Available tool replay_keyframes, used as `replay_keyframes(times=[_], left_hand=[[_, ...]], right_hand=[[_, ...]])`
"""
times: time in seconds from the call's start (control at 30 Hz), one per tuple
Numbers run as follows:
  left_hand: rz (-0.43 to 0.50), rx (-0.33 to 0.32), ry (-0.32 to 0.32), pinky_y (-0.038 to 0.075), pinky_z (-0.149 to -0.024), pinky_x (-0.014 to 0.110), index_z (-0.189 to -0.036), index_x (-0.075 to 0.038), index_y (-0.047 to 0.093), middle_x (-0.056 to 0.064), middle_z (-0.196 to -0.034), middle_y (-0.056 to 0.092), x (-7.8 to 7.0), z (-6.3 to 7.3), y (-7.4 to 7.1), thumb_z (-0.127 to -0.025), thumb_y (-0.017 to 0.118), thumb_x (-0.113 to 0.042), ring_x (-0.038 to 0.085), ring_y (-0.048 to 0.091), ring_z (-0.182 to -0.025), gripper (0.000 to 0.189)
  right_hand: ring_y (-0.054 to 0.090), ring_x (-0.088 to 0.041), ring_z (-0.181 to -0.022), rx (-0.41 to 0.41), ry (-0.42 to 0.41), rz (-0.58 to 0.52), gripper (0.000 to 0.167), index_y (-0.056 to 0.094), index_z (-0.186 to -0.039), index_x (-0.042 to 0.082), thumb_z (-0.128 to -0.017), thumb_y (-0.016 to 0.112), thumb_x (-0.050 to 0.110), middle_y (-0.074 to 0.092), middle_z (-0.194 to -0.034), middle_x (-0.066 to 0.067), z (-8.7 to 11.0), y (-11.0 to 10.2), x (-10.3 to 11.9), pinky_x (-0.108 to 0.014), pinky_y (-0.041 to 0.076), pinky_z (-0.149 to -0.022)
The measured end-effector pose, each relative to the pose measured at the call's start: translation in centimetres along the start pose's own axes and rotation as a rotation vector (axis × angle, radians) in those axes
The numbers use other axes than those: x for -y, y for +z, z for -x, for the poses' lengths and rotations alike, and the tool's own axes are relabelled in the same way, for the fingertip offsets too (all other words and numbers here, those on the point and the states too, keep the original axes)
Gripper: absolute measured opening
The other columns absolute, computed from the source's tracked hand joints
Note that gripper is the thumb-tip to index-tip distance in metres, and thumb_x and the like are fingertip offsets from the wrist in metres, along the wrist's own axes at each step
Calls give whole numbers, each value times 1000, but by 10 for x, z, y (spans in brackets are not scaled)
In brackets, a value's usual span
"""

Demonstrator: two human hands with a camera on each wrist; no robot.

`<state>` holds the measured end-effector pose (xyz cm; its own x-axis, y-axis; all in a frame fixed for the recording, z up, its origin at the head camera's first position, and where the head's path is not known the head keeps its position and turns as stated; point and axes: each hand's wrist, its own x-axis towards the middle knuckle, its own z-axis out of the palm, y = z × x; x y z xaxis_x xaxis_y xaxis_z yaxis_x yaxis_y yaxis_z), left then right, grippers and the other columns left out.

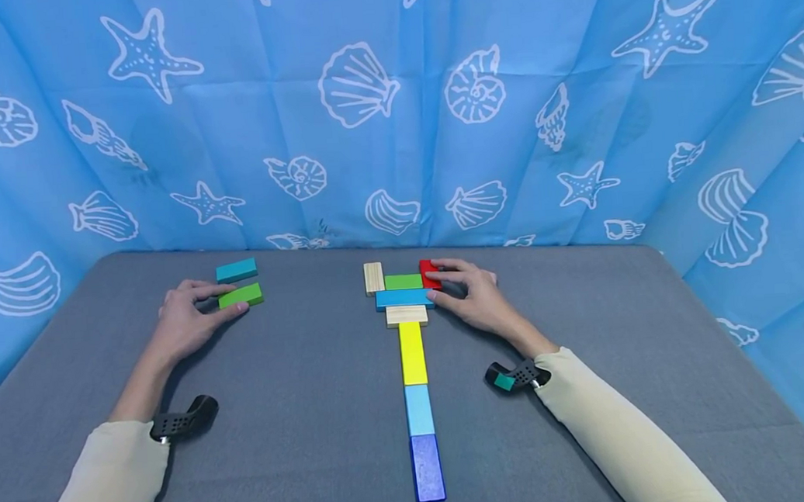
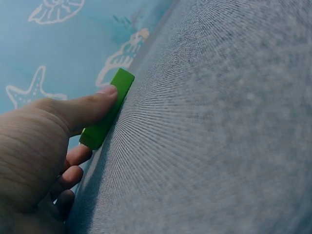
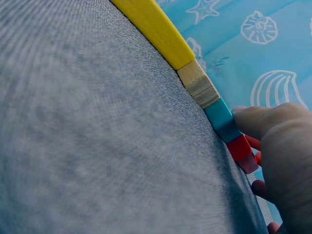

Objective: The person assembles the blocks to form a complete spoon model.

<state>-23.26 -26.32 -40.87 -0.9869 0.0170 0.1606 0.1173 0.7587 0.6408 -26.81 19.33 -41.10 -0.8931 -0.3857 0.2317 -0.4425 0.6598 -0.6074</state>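
My left hand (image 1: 184, 322) pinches a bright green block (image 1: 246, 295) at the table's back left, thumb on its near side and fingers on the far side. In the left wrist view, that block (image 2: 100, 127) stays close to the cloth under the thumb. A teal block (image 1: 236, 270) lies just beyond it. My right hand (image 1: 478, 298) grips a red block (image 1: 426, 266) with its fingers over the far part. The thumb tip is at the right end of a blue block (image 1: 403, 298). Left of the red block lie another green block (image 1: 402, 281) and an upright-set plain wooden block (image 1: 374, 279).
Below the blue block, a second wooden block (image 1: 406, 315), a yellow block (image 1: 412, 353), a light blue block (image 1: 419, 410) and a dark blue block (image 1: 428, 468) form a line toward me. A blue shell-patterned curtain (image 1: 395, 158) hangs behind the grey table (image 1: 303, 444).
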Motion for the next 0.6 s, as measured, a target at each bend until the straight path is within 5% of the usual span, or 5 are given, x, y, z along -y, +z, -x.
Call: replay_keyframes(times=[0.37,0.6], left_hand=[[8,-26,-17,29,-98,72,-131,1,66,30,-131,49,-9,-1,0,-92,75,-44,51,42,-124,60],[68,-19,41,39,-92,63,-131,0,67,26,-124,51,-35,-4,5,-91,76,-41,46,47,-118,57]], right_hand=[[40,-36,-140,-4,6,2,46,65,-137,8,-95,74,25,49,-151,-13,0,1,2,-62,20,-106],[41,-36,-140,-9,-6,-9,46,65,-137,8,-95,73,24,49,-151,-12,0,0,1,-62,20,-106]])
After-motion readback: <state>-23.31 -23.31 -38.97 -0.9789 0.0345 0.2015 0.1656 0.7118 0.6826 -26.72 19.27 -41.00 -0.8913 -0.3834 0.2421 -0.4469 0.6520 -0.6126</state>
